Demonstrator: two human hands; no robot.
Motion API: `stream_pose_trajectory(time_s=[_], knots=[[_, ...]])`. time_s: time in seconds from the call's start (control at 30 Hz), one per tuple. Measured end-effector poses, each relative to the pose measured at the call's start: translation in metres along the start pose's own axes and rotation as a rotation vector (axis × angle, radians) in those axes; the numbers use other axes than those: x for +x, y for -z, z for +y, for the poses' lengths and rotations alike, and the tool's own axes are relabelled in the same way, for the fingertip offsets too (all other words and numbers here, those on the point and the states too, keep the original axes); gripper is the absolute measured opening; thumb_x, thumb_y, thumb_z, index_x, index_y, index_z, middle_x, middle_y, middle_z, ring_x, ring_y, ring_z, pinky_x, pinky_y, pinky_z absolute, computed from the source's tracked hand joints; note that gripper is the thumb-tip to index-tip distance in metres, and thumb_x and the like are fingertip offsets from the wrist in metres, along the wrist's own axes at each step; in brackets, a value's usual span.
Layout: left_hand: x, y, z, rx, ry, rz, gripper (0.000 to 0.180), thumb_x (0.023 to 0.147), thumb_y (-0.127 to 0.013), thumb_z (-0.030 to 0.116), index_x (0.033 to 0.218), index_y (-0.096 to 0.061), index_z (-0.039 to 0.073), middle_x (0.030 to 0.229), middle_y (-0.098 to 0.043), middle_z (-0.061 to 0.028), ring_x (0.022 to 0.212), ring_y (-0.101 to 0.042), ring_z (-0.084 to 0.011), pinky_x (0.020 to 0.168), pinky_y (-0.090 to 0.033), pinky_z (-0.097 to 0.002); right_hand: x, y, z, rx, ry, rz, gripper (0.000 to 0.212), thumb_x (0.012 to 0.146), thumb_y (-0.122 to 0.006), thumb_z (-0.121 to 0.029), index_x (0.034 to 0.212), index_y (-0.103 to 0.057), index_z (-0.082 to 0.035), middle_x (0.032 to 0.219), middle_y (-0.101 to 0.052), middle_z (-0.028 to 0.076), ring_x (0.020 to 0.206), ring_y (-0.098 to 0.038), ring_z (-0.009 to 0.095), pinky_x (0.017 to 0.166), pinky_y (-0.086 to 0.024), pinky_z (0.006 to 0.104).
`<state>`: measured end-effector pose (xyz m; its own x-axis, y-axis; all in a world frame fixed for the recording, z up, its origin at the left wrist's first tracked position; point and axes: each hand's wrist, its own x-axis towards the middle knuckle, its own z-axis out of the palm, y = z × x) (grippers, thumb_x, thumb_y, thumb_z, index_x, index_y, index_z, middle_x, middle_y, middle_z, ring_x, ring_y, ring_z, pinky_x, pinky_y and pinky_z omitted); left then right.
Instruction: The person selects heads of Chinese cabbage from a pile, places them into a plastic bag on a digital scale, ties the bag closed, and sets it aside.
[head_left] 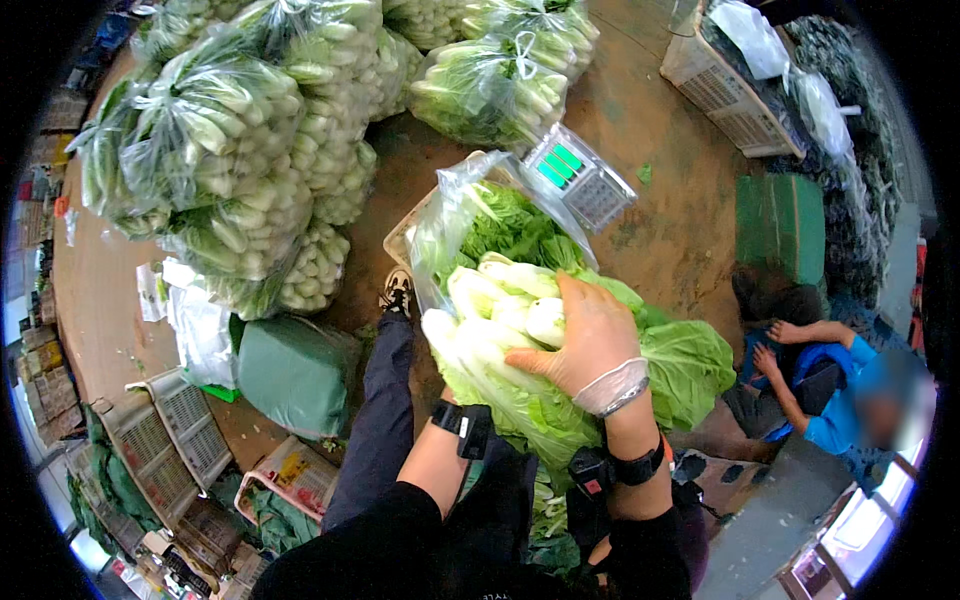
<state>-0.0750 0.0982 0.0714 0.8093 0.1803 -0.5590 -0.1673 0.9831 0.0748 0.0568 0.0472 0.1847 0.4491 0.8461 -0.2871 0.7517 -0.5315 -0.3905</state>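
A bunch of leafy cabbages (pixel 480 330) with thick pale stems and green leaves is lifted in front of me. My right hand (pixel 595 335), in a thin translucent glove, grips it from above, thumb and fingers spread around the stems. My left forearm (pixel 430 462), with a black strap, reaches beneath the bunch; the left hand and its fingers are hidden there. Just beyond stands a clear plastic bag (pixel 432 235), its mouth open, with loose green cabbages (pixel 510 225) inside. It sits in a tan crate (pixel 398 240), mostly covered, beside a digital scale display (pixel 580 180).
Tied bags of cabbages (pixel 225 150) are piled at the far left, with another bag (pixel 490 90) behind the scale. Green wrapped blocks (pixel 295 375) (pixel 780 225) and crates (pixel 720 85) stand around. A person in blue (pixel 835 390) sits at the right.
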Motion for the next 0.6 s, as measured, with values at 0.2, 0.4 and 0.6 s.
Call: stream_pose_trajectory(time_s=[0.2, 0.4, 0.6], knots=[[0.122, 0.052, 0.054, -0.107, 0.054, -0.008, 0.047, 0.091, -0.039, 0.042, 0.119, -0.048, 0.006, 0.116, -0.055, -0.0126, 0.105, -0.053, -0.0264, 0.094, -0.041, -0.0405, 0.131, -0.074, -0.009, -0.413, -0.471, -0.296, 0.093, 0.06, -0.062, -0.066, 0.122, -0.043, 0.001, 0.103, -0.059, 0.017, 0.096, -0.056, 0.031, 0.081, -0.044, 0.0465], [0.19, 0.199, 0.14, -0.141, -0.097, 0.289, 0.047, 0.091, -0.039, 0.041, 0.12, -0.047, 0.005, 0.118, -0.053, -0.0131, 0.106, -0.052, -0.0264, 0.094, -0.041, -0.0407, 0.245, -0.191, 0.006, -0.102, -0.332, -0.359, 0.091, 0.062, -0.063, -0.062, 0.122, -0.044, 0.004, 0.109, -0.056, 0.023, 0.101, -0.054, 0.034, 0.087, -0.043, 0.0416], [0.219, 0.301, 0.176, -0.225, 0.135, 0.353, 0.046, 0.092, -0.039, 0.039, 0.121, -0.045, 0.004, 0.119, -0.052, -0.0137, 0.108, -0.051, -0.0263, 0.094, -0.041, -0.0408, 0.293, -0.317, 0.064, 0.1, -0.16, -0.043, 0.083, 0.063, -0.066, -0.052, 0.123, -0.045, 0.001, 0.119, -0.051, 0.021, 0.11, -0.048, 0.035, 0.095, -0.035, 0.0428]])
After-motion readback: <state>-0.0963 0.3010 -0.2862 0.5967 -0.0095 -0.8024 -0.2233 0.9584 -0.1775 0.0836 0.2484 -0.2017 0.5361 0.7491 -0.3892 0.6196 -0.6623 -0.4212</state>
